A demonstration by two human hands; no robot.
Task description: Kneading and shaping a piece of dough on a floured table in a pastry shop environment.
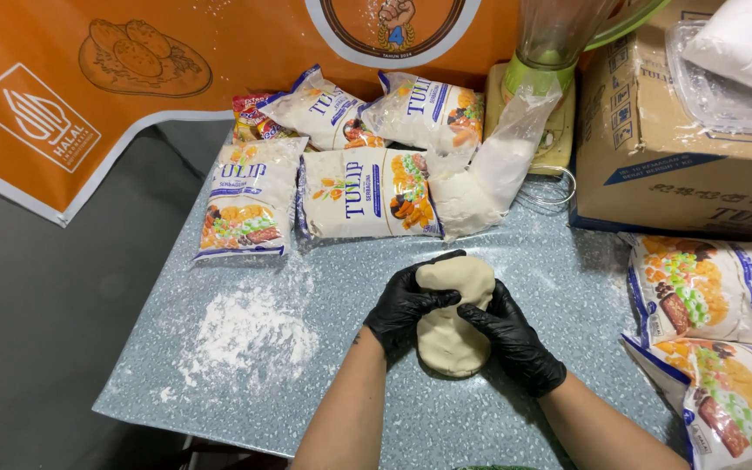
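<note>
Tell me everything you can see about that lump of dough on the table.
The dough is a pale beige, smooth, soft-looking lump, longer than wide, pinched narrower in the middle. It lies on the speckled grey-blue table, right of a scatter of white flour. The left hand and right hand, both in black gloves, press it from either side, fingers over its middle.

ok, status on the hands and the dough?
Left hand and right hand both gripping dough on table. Loose flour to the left, nothing in the way.
</note>
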